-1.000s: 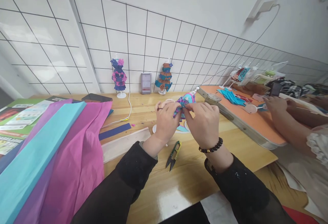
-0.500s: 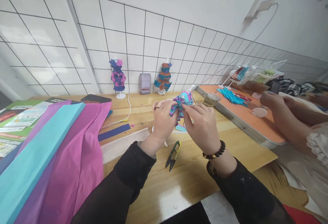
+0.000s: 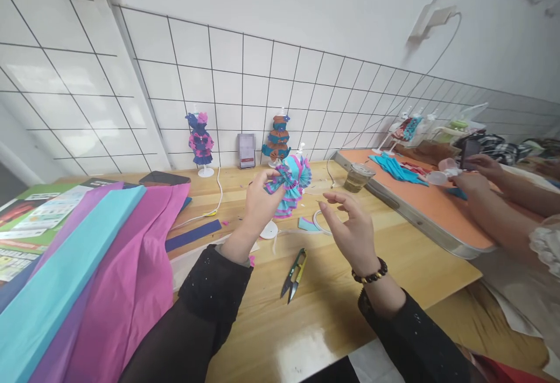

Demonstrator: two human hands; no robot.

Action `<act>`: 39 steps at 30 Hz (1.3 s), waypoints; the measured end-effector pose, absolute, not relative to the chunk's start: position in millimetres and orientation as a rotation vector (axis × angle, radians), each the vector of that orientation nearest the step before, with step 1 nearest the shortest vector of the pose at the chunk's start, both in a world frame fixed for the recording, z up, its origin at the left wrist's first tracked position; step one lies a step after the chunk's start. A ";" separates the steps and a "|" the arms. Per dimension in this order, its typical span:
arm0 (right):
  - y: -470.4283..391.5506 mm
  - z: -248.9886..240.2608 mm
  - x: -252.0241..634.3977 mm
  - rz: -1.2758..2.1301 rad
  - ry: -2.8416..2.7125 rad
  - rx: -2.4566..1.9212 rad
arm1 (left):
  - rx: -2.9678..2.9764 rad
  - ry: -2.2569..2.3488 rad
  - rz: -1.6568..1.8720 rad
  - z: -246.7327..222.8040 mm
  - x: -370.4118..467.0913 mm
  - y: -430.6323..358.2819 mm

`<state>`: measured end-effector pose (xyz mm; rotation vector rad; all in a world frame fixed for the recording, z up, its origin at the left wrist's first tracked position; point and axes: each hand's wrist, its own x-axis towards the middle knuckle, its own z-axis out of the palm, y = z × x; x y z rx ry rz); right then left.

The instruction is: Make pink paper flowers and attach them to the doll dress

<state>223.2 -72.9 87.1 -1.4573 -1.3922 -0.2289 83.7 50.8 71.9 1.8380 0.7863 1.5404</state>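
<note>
My left hand (image 3: 259, 203) is closed on a miniature turquoise dress with pink-edged ruffles (image 3: 289, 195), which stands tilted on a small white mannequin stand. The white round base (image 3: 268, 230) shows under my wrist. To the right of the dress, apart from it, hovers my right hand (image 3: 352, 225). Its thumb and forefinger come together in a pinch; what is between them is too small to make out. Below both hands, yellow-and-black thread snips (image 3: 294, 275) lie on the wooden table. Close to the dress are a turquoise fabric scrap (image 3: 308, 223) and a loop of white ribbon (image 3: 322, 223).
Two dressed mini mannequins (image 3: 201, 142) (image 3: 277, 139) and a phone (image 3: 247, 150) stand along the wall grid. Pink cloth (image 3: 135, 254) and turquoise cloth (image 3: 74, 260) cover the left. A cup of liquid (image 3: 359, 177) stands beside an orange board (image 3: 415, 208); a co-worker's hands (image 3: 476, 181) are beyond.
My right hand has drawn back from the dress to the right. My left hand still grips the dress, now turned so more ruffles show. The co-worker's hands have shifted.
</note>
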 end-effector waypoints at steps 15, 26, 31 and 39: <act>-28.1 107.2 199.2 -0.521 -1.585 -1.457 | 1.890 0.862 1.519 72.2 85.0 45.0; -30.2 109.7 202.1 -0.480 -1.527 -1.409 | 1.870 0.872 1.512 74.1 84.6 44.0; -27.5 115.3 196.1 -0.604 -1.582 -1.514 | 1.876 0.875 1.520 73.2 85.9 43.4; -23.7 113.4 200.8 -0.507 -1.536 -1.477 | 1.859 0.852 1.515 71.1 83.6 46.1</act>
